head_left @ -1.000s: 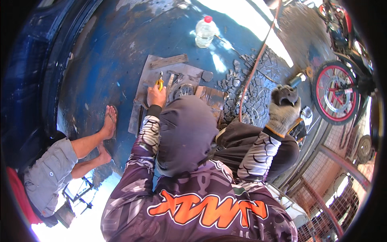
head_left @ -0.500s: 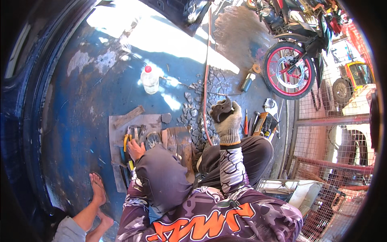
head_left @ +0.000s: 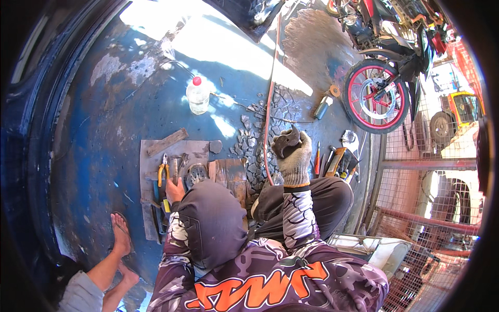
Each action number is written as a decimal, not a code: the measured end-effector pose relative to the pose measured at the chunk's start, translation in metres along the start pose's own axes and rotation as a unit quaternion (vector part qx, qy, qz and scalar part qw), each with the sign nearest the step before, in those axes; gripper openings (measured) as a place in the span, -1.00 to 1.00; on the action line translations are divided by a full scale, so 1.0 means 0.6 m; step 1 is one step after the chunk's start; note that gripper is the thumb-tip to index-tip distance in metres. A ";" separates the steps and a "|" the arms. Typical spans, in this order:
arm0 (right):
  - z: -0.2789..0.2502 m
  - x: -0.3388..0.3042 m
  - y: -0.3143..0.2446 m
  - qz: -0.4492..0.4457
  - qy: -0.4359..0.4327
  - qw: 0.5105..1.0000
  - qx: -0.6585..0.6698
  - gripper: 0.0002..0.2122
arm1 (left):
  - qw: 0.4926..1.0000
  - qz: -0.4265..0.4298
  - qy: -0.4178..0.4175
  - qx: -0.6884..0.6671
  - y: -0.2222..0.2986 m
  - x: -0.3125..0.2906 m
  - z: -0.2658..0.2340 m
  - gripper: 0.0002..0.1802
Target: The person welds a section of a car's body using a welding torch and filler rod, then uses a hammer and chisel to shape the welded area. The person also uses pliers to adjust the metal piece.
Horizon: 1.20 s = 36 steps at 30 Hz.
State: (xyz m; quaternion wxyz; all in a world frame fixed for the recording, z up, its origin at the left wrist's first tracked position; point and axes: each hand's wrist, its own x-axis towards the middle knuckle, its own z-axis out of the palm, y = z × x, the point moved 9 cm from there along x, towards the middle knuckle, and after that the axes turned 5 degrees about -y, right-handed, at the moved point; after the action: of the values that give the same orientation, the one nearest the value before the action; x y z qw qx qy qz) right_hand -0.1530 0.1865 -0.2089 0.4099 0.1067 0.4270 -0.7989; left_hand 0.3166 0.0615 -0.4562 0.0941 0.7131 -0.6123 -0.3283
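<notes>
My right hand (head_left: 295,165), in a pale knit work glove, is raised above my right knee. Its fingers are closed on a dark curved piece with a hooked edge (head_left: 287,143); the kind cannot be made out. Down by my left knee, my bare left hand (head_left: 175,191) has its fingers around the lower end of what looks like a hammer (head_left: 175,167), partly hidden. Beside it lie yellow-handled pliers (head_left: 163,169) on a flat grey board (head_left: 150,166). A round metal piece (head_left: 197,174) sits just right of the hammer, next to a brownish block (head_left: 230,171).
Dark broken chips (head_left: 247,138) litter the floor along a reddish hose (head_left: 268,114). A clear bottle with a red cap (head_left: 198,98) stands ahead. Various tools (head_left: 337,161) lie at right, near a motorcycle wheel (head_left: 376,96). Another person's bare foot (head_left: 120,234) is at left.
My left hand has shifted slightly down and away from the pliers, which now show more fully. My right hand still holds the dark curved piece, slightly turned. The view has shifted a little.
</notes>
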 end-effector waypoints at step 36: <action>0.472 0.172 -0.139 -0.626 -0.264 0.647 -0.346 -0.70 | 0.772 0.552 -0.040 -0.312 0.804 0.042 -0.185 -0.68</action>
State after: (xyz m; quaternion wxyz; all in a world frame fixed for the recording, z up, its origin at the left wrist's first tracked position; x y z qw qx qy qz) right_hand -0.2307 -0.0649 -0.0393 -0.0847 -0.5508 0.5113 -0.6542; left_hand -0.0094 -0.1038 -0.1209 0.4518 0.1699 -0.7677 -0.4215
